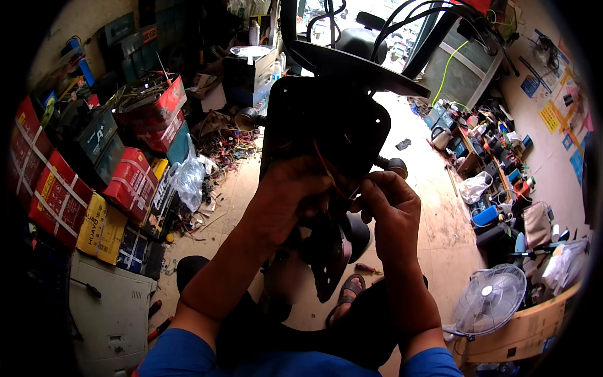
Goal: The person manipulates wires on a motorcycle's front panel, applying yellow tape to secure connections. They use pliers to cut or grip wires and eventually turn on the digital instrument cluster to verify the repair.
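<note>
A dark metal frame with a holed black plate [326, 113] stands in front of me, its details mostly in shadow. A thin red wire [320, 151] runs down from the plate to my fingers. My left hand [295, 191] is closed on that wire just below the plate's middle, with its fingertips partly in shadow. My right hand [386, 201], beside it on the right, pinches a thin pale wire end [355, 191]. Below my hands is a lower black bracket [326, 264] with holes, and behind my right wrist a dark rounded part [359, 232].
Stacked battery boxes [129, 185], a plastic bag [187, 173] and tangled cables [220, 144] lie left. A grey cabinet [107, 314] is lower left. A cluttered shelf [468, 163] and fan [487, 298] are right. A screwdriver [364, 267] lies on the floor [440, 226].
</note>
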A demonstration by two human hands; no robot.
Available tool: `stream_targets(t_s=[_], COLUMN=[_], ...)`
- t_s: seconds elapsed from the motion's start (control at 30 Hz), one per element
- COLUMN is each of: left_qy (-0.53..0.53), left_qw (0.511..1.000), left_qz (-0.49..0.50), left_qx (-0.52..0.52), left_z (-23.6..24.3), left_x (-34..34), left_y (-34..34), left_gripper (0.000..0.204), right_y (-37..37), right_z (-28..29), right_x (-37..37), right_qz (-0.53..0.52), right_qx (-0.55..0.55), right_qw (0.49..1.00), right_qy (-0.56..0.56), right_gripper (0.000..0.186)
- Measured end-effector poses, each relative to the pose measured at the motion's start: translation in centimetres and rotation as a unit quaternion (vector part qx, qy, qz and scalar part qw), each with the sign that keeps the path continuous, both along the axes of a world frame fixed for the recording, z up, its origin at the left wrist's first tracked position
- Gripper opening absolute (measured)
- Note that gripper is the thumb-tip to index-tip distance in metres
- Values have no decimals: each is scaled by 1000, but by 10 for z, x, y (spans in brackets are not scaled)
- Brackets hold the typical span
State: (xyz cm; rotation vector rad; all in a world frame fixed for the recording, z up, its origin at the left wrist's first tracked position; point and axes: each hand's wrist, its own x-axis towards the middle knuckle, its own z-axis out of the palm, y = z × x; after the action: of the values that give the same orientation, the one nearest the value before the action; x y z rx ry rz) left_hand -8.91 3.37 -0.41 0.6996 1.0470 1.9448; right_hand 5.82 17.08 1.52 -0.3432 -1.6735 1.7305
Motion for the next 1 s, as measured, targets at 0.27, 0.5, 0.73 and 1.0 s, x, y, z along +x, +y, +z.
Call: stream_targets(t_s=[0.27,0.5,0.73,1.0], left_qy=[18,15,-4,-23], left_qw=[1000,1000,1000,1000], left_qz=[6,13,9,8], left_qx=[-17,-18,-11,-18], left_z=[2,0,2,2], left_x=[1,6,7,8], left_y=[0,3,1,0], left_gripper=[20,19,18,16], right_y=[1,6,-5,-2], right_z=[0,-5,5,-1], right_x=[3,8,5,-1], right_qz=[62,52,47,19], right_qx=[16,158,97,131], right_qw=[998,986,994,991], right_qy=[22,-5,-2,10], right_gripper=[13,17,15,19])
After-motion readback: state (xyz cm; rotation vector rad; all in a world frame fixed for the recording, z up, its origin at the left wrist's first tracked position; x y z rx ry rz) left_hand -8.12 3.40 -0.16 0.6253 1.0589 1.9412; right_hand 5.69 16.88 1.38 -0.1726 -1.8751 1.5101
